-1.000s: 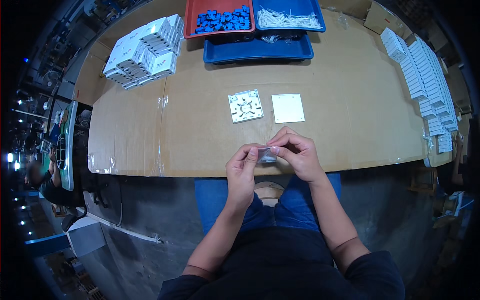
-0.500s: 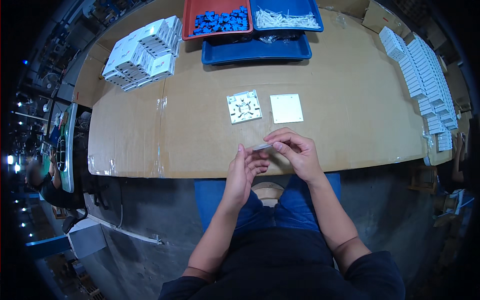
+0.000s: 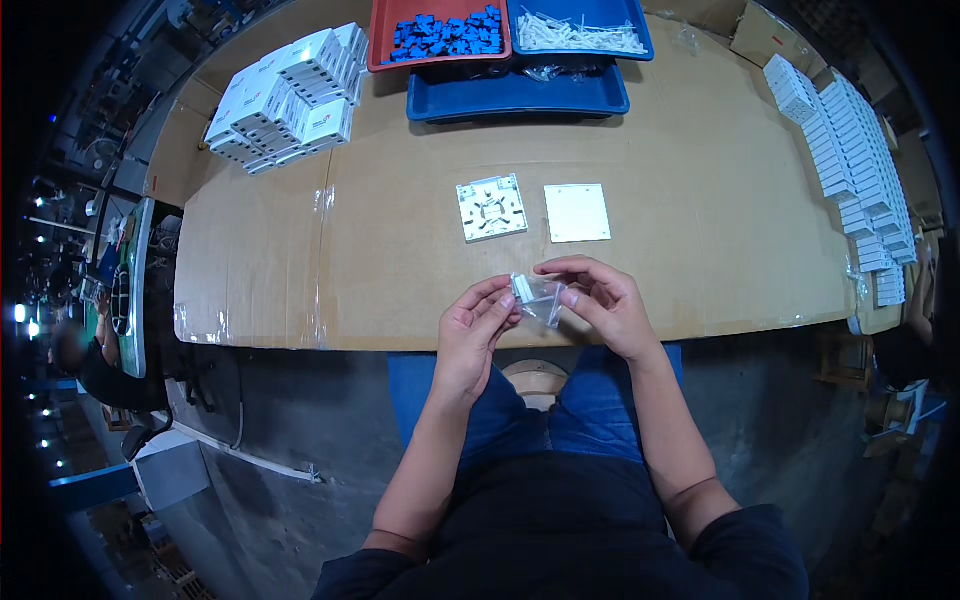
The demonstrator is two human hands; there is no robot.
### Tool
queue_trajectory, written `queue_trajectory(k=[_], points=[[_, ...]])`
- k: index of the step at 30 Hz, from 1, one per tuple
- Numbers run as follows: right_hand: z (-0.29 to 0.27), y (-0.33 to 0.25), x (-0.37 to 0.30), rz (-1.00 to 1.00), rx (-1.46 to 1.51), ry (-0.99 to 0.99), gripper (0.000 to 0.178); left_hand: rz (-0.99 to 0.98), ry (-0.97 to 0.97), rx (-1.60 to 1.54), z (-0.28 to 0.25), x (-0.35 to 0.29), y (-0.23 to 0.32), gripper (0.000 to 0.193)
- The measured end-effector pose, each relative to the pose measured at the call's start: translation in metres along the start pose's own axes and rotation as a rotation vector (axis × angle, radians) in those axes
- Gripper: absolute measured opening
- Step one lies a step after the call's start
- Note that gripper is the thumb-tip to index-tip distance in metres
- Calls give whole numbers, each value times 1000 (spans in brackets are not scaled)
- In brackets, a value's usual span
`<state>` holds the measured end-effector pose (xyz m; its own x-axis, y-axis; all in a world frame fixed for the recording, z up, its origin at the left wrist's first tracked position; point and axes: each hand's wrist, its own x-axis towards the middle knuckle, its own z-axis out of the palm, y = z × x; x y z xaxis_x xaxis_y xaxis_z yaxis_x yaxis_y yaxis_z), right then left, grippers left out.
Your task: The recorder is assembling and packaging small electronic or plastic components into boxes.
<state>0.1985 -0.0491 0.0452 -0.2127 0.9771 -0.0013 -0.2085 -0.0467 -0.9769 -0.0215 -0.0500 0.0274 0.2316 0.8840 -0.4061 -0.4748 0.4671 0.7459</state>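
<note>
The step in hand is judged to be the handling of a clear plastic bag point(image 3: 543, 306), held between the 2 hands, above the near edge of the cardboard-covered worktop point(image 3: 400, 250). The left hand point(image 3: 470, 325) pinches the filled end, where white parts point(image 3: 523, 290) show through the film. The right hand point(image 3: 612, 310) has its thumb against the opposite end, fingers parted; whether it grips cannot be told. The next move appears to call for a firm left pinch and a definite right hold on the film, keeping the contents contained.

Directly beyond the hands lie 1 square white plastic casing point(image 3: 492, 210), interior upward, and 1 flat white cover plate point(image 3: 578, 213); no writing is legible on either. Far beyond the left hand, stacked white boxes point(image 3: 245, 105) bear a red emblem and lettering too small to read reliably.
</note>
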Motion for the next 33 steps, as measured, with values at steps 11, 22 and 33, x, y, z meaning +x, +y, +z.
queue_trajectory(k=[11, 22, 33], points=[[20, 8, 2, 87, 100, -3, 41, 139, -79, 62, 6, 1, -13, 15], [16, 11, 4, 145, 69, 73, 23, 186, -55, 69, 7, 0, -11, 11], [18, 12, 7, 121, 214, 52, 32, 167, -65, 72, 11, 0, -4, 24]])
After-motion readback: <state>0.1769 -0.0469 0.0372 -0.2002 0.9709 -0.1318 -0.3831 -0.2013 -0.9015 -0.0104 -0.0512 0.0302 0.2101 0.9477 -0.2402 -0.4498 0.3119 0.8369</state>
